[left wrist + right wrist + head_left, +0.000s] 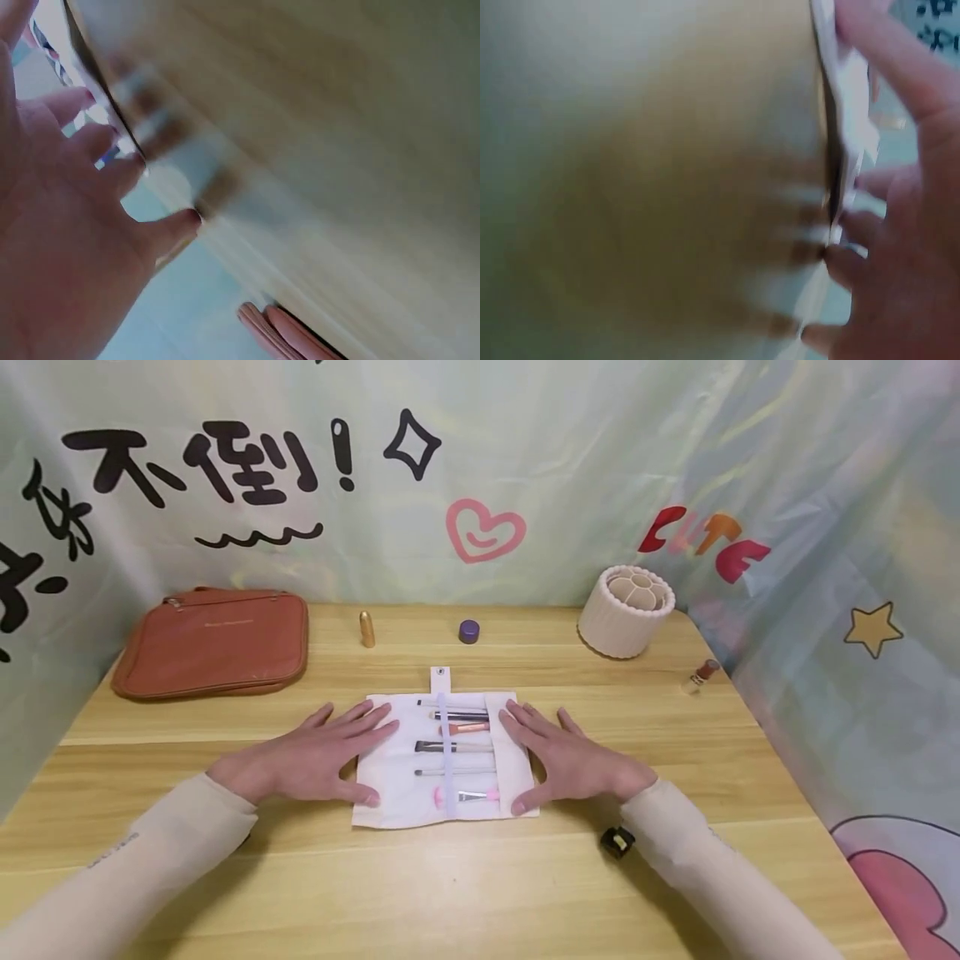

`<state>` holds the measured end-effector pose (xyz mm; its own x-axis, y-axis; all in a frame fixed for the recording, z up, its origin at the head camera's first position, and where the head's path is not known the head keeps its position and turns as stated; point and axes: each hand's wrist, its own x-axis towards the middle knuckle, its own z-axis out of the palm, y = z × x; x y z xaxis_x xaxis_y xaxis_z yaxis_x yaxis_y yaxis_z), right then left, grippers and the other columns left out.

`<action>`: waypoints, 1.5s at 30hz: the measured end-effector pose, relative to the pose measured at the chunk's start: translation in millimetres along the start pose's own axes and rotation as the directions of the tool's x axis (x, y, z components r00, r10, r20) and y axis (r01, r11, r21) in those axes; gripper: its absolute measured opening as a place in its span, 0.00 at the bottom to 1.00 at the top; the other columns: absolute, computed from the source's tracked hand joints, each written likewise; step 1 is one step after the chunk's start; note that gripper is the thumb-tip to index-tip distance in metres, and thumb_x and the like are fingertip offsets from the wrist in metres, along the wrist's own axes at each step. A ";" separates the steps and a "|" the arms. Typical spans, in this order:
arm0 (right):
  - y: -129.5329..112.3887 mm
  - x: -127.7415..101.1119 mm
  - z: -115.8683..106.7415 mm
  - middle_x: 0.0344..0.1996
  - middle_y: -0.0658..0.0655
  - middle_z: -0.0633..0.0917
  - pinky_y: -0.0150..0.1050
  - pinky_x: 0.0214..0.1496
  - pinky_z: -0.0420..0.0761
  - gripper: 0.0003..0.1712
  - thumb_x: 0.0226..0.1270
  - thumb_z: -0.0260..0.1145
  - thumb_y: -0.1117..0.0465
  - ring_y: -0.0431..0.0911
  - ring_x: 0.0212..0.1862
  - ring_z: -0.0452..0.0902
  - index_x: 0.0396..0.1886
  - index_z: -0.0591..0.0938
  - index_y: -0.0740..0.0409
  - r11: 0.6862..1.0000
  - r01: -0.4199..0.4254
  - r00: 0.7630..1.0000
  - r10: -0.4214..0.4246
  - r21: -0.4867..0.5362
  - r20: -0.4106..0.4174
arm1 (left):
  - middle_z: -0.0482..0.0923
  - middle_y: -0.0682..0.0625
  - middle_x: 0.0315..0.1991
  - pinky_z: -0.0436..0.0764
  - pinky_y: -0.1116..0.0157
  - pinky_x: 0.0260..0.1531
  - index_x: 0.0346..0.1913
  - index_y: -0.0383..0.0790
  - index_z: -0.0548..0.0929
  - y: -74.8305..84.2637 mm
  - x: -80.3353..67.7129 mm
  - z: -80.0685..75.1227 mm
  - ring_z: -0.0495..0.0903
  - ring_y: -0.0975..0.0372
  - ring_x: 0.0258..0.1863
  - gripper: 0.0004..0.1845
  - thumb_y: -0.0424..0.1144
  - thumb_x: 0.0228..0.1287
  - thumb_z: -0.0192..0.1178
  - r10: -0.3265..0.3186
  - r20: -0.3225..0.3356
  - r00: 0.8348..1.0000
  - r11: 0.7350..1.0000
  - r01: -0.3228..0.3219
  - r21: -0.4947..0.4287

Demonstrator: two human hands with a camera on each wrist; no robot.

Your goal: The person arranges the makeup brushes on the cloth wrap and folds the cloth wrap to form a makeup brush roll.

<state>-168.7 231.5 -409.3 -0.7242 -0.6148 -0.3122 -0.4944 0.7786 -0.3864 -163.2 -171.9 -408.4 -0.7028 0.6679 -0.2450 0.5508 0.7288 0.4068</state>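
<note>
A white fabric brush roll (405, 797) lies unrolled on the table, its snap tab (440, 678) pointing to the back. Several makeup brushes (472, 747) lie across it under a pale elastic band (448, 777), with their right ends tucked into a folded edge. My left hand (315, 764) touches the roll's left edge with fingers spread. On the opposite side, my right hand (573, 760) rests its spread fingertips on the folded edge. The wrist views show the left hand (67, 195) and the right hand (892, 225) close to the cloth, with the brushes mostly hidden.
A reddish-brown zip case (217, 643) lies at the back left. Along the back stand a gold bullet-shaped tube (367, 630), a purple lidded jar (468, 632) and a cream ribbed holder (622, 618). A lipstick (702, 677) is at the right; a small black object (617, 842) sits by my right forearm.
</note>
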 end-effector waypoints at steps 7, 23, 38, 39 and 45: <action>25.3 16.9 -14.9 0.92 0.49 0.38 0.75 0.85 0.29 0.78 0.54 0.82 0.27 0.57 0.92 0.30 0.93 0.44 0.41 0.999 0.014 0.998 -0.016 0.038 0.062 | 0.40 0.44 0.92 0.39 0.23 0.79 0.90 0.55 0.54 8.1 3.4 11.3 0.39 0.41 0.90 0.52 0.76 0.73 0.57 -0.045 -0.024 0.999 0.998 0.046 0.038; 18.3 3.4 -5.5 0.92 0.53 0.39 0.77 0.85 0.35 0.76 0.56 0.79 0.24 0.62 0.91 0.30 0.93 0.46 0.42 1.000 0.015 1.000 -0.015 0.003 0.014 | 0.37 0.46 0.92 0.37 0.24 0.80 0.89 0.59 0.55 3.3 4.8 4.0 0.34 0.42 0.91 0.48 0.72 0.75 0.59 -0.021 0.035 0.999 1.000 0.021 0.000; -2.0 -15.4 -5.4 0.91 0.57 0.46 0.72 0.87 0.37 0.59 0.63 0.80 0.35 0.61 0.91 0.35 0.88 0.63 0.43 0.968 0.233 0.965 -0.242 0.092 0.102 | 0.51 0.38 0.89 0.57 0.35 0.83 0.87 0.56 0.64 22.8 -13.4 20.6 0.49 0.36 0.88 0.37 0.62 0.83 0.56 0.193 -0.038 0.980 0.979 -0.190 0.072; -2.3 -15.2 -4.7 0.91 0.58 0.46 0.73 0.87 0.37 0.59 0.63 0.80 0.35 0.62 0.91 0.35 0.88 0.64 0.44 0.969 0.234 0.965 -0.242 0.085 0.104 | 0.52 0.39 0.89 0.58 0.36 0.83 0.86 0.57 0.65 23.7 -13.9 21.1 0.51 0.37 0.88 0.34 0.60 0.85 0.53 0.186 -0.052 0.981 0.980 -0.181 0.081; -4.7 -16.4 -2.4 0.91 0.59 0.48 0.73 0.87 0.41 0.49 0.74 0.73 0.38 0.62 0.91 0.38 0.88 0.64 0.42 0.973 0.227 0.970 -0.230 0.051 0.083 | 0.61 0.49 0.87 0.62 0.41 0.83 0.83 0.56 0.72 22.5 -17.0 20.0 0.58 0.46 0.87 0.28 0.58 0.89 0.47 0.080 -0.118 0.990 0.997 -0.080 0.010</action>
<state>-155.7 238.2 -400.3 -0.5484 -0.7858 -0.2860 -0.6204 0.6116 -0.4910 -129.8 -163.8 -412.7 -0.7045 0.7017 -0.1063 0.6092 0.6747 0.4167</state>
